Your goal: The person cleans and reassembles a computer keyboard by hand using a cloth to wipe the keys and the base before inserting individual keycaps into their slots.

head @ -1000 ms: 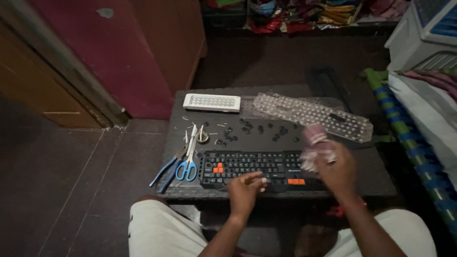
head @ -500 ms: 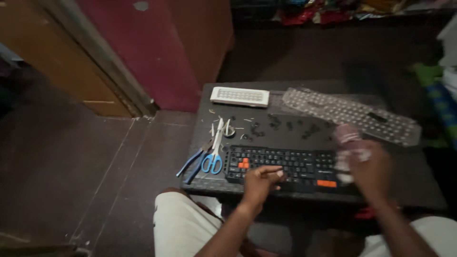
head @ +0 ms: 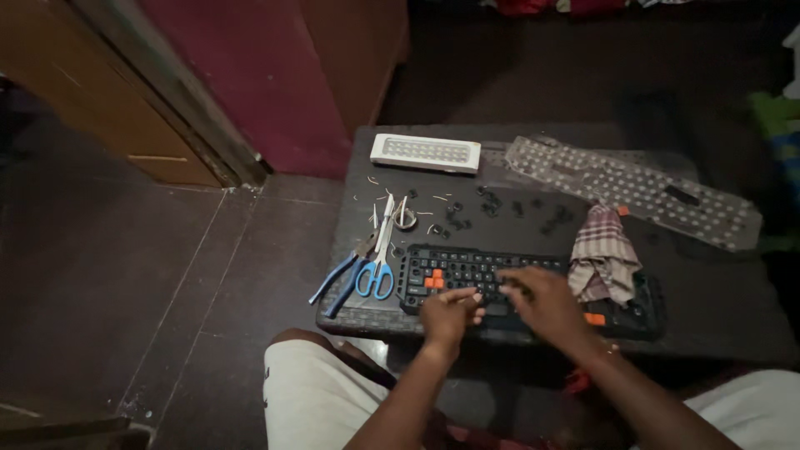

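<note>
Both hands over the black keyboard [head: 467,275] at the near edge of the dark table [head: 717,300]. Left hand [head: 448,312] at the front of the keys, fingers curled and pinching something small and pale, too tiny to identify. Right hand [head: 546,302] just beside it, fingers bent down onto the keys, holding nothing visible. Checked cloth [head: 604,254] draped over the keyboard's right part. Blue-handled scissors [head: 377,265] and pliers [head: 343,273] to the left. Loose keycaps [head: 492,204], white panel [head: 426,152] and perforated sheet [head: 633,187] further back
</note>
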